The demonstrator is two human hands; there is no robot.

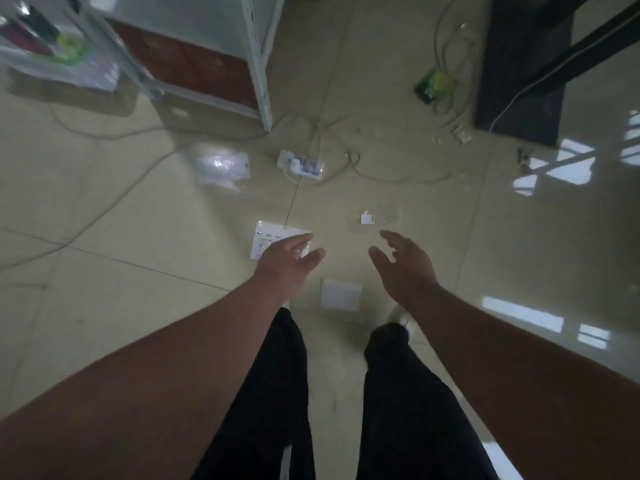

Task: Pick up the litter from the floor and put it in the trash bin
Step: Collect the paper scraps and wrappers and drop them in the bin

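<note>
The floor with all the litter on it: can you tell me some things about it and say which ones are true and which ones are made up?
1. Both hands are empty. True: the left hand and the right hand reach forward with loose fingers, holding nothing.
2. A white printed sheet lies partly under the left hand. True.
3. The crumpled clear plastic bag is in the right hand. False: it lies on the floor, beyond the left hand.
4. The white power strip sits on a shelf. False: it lies on the floor with cables around it.
5. A plain white paper square lies between the two arms. True.
</note>
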